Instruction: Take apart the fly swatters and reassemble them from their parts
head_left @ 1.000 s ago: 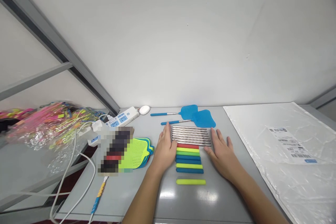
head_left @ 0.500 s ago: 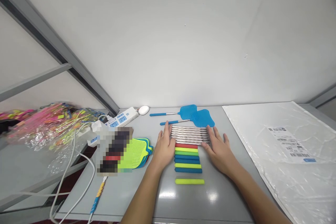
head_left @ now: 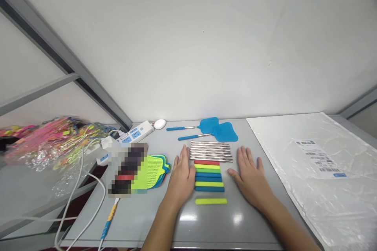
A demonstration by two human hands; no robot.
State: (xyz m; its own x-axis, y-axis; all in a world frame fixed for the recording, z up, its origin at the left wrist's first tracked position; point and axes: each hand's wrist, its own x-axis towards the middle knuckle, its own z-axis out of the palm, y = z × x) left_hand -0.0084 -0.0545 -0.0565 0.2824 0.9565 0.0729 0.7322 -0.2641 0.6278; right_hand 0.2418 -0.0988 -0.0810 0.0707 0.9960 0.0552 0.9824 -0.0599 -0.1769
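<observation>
In the frame's lower centre, our left hand [head_left: 182, 176] lies unclenched beside the metal rods [head_left: 210, 151]; our right hand [head_left: 250, 174] is spread, empty, near them.

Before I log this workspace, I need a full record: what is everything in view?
Metal rods: several, silver, between the hands
Handles: eight; three blue, three yellow-green, one red, one green; nearer than rods
Fly swatters: two, blue, beyond rods
Swatter heads: count unclear, yellow-green on top, blue beneath, left
Pixelated patch: one, mostly dark, beside swatter heads
Power strip: at least one, white and blue, back left
Oval object: one, white, beside power strip
Cables: several, white, one wrapped yellow and blue, left
Bagged items: uncountable, multicoloured, far left
Package: one, white, labelled, right
Table: one, grey, underneath
Wall: white, behind
Left hand: one, left of handles
Right hand: one, right of handles
</observation>
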